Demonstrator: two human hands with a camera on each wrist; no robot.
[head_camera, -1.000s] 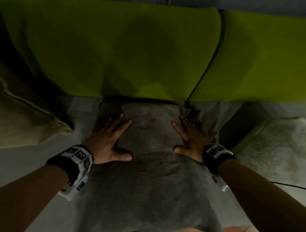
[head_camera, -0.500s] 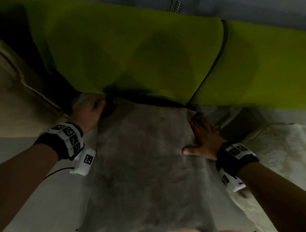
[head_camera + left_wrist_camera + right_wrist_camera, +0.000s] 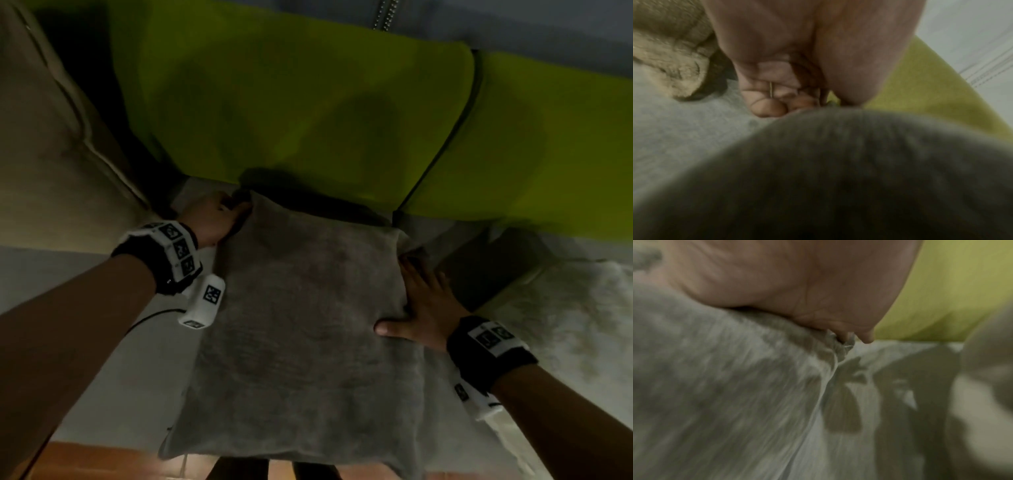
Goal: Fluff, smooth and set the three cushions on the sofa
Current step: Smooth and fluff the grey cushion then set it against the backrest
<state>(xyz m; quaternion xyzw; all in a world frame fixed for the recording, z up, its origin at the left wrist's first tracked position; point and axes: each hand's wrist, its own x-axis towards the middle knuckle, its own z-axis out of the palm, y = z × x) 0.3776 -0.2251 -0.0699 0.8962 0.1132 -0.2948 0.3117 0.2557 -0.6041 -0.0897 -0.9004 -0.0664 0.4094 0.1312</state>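
A grey cushion [image 3: 301,325] lies flat on the sofa seat, its far edge against the green backrest. My left hand [image 3: 219,219] is at its far left corner, and the left wrist view shows the fingers [image 3: 768,107] curled round the corner of the grey cushion [image 3: 838,178]. My right hand [image 3: 424,308] lies flat along the cushion's right edge, fingers straight and thumb spread on top. In the right wrist view that right hand [image 3: 849,335] presses its palm on the grey cushion [image 3: 725,386] near the far right corner. A beige cushion [image 3: 51,137] stands at the left and a pale furry cushion [image 3: 565,325] lies at the right.
Two lime-green back cushions [image 3: 291,102] [image 3: 548,154] run across the back. A light grey cover [image 3: 102,359] lies over the seat. The wooden floor [image 3: 85,462] shows past the front edge of the seat.
My left hand left the top of the grey cushion, went to its far left corner and took hold there. My right hand slid outward to the right edge, still flat.
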